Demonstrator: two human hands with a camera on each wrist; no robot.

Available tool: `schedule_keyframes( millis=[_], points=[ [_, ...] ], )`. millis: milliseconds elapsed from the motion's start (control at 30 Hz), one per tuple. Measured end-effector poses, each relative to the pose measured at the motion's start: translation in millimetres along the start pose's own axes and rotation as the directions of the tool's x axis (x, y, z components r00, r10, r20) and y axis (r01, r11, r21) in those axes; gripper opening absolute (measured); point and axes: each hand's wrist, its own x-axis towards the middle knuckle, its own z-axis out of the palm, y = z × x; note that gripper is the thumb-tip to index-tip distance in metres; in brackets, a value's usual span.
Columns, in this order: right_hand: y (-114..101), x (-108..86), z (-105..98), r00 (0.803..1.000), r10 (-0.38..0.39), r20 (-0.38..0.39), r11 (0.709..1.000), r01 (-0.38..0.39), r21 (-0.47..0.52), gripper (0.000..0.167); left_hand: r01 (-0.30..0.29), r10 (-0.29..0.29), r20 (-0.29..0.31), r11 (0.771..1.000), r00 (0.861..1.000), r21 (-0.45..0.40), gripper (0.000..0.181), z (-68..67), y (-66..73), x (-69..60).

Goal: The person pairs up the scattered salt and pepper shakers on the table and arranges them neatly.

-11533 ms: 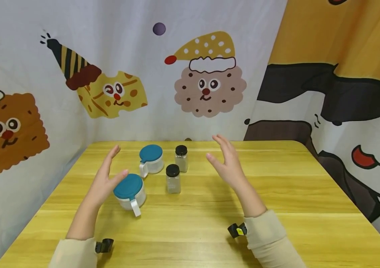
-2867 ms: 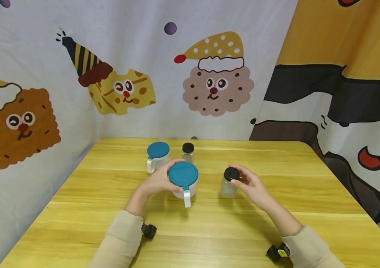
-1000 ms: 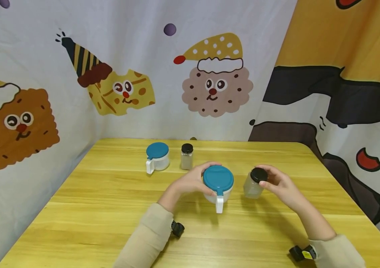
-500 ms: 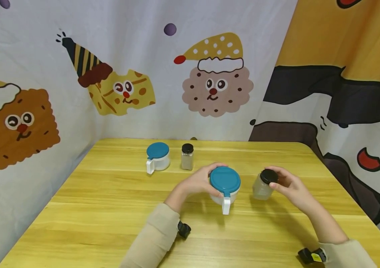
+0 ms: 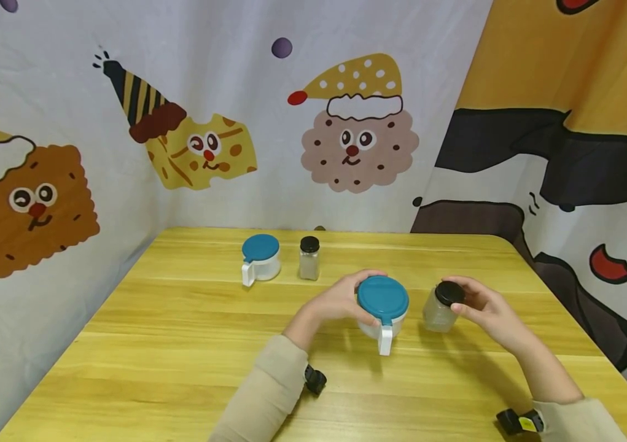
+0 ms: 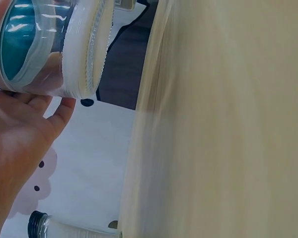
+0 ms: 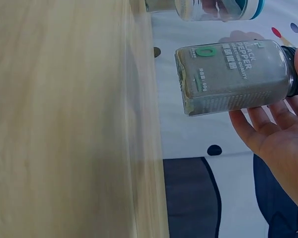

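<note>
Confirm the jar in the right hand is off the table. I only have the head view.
Observer: It's off. In the right wrist view, curtain shows between the base of the jar and the table.
Operator: Any lettering I can't read from up here?
Observer: Yes, the lettering on the jar's side includes BLACK PEPPER.
Operator: And the other hand's load, lifted too?
Observer: Yes. The left wrist view shows curtain between the table and the base of the pot in the left hand.
</note>
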Motion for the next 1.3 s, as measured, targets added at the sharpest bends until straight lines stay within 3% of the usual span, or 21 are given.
schedule_keyframes(
  millis=[467,767,967,1300],
  points=[
    [7,-3.0,-11,0.999,0.033,0.014,0.999,-0.033,-0.021,0.044,0.002,-0.002,0.007,1.000,1.000,-0.002,0.085,8.4,-4.7,9.5],
    [16,-4.3,-13,0.998,0.033,0.062,0.999,-0.035,0.022,0.042,-0.009,0.010,0.034,0.999,0.999,-0.038,0.084,13.0,9.3,8.0],
    [18,-5.7,-15,0.998,0.031,0.061,0.998,-0.034,0.047,0.042,-0.012,0.013,0.019,0.999,1.000,-0.034,0.085,16.0,-4.8,13.7],
    [22,-6.0,-17,0.996,0.025,0.081,0.999,-0.028,0.046,0.041,-0.014,0.015,0.022,0.999,1.000,-0.047,0.083,19.9,-10.0,18.8]
  ],
)
